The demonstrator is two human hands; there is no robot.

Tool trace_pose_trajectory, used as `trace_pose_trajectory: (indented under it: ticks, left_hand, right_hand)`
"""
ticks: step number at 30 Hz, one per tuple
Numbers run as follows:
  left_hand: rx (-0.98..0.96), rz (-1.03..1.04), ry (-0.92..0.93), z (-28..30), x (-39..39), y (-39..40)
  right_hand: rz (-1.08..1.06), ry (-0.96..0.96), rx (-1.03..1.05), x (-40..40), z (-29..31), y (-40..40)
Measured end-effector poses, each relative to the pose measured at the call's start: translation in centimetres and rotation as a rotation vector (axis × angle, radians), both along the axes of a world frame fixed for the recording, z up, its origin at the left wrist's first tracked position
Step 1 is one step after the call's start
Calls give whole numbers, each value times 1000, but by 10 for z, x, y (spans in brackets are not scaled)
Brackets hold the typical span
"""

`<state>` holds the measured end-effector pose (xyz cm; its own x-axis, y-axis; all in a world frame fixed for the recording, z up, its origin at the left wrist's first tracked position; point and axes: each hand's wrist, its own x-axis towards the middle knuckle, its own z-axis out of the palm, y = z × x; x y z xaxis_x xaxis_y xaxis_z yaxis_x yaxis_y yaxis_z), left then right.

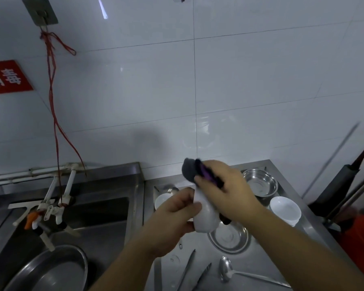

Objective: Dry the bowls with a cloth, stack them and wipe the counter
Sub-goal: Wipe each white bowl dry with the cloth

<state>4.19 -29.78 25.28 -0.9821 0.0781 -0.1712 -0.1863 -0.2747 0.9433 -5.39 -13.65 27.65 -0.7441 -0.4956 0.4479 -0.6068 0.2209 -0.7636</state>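
My left hand (172,215) grips a white bowl (204,215), held on edge above the steel counter (303,223). My right hand (223,190) presses a grey and purple cloth (192,169) against the bowl's upper side. On the counter stand another white bowl (285,210) at the right, a white bowl (162,201) partly hidden behind my left hand, a steel bowl (260,181) at the back and a shallow steel bowl (229,238) under the held one.
A steel ladle (226,267) and tongs (198,274) lie at the counter's front. A sink (93,217) with taps (48,211) and a large steel basin (51,269) is at the left. An orange bucket (359,238) and dark handles stand at the right.
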Motion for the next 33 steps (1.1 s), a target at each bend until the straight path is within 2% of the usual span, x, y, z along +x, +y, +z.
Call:
trace_pose_trajectory:
  ticks: [4, 8, 10, 15, 20, 24, 27, 31, 33]
  left_hand:
    - [-33, 8, 76, 6, 3, 0]
    - [22, 24, 149, 14, 2, -2]
    - [21, 48, 184, 16, -1, 1]
    - [-85, 64, 205, 14, -8, 13]
    - [246, 22, 58, 26, -15, 5]
    - [333, 66, 28, 29, -17, 1]
    - [266, 126, 99, 23, -14, 9]
    - [-5, 179, 161, 12, -10, 26]
    - [-90, 157, 165, 8, -9, 30]
  right_hand:
    - [-130, -555, -295, -10, 4, 2]
    - [-208, -1131, -588, -6, -8, 8]
    - [-225, -1340, -672, 2, -20, 6]
    - [-270, -1386, -768, 12, -30, -3]
    - [-326, -1294, -641, 2, -13, 1]
    - [-352, -1305, -650, 2, -5, -1]
    - [-376, -1387, -730, 8, -6, -5]
    - [-410, -1435, -824, 19, -8, -11]
    - [-410, -1423, -785, 20, -8, -10]
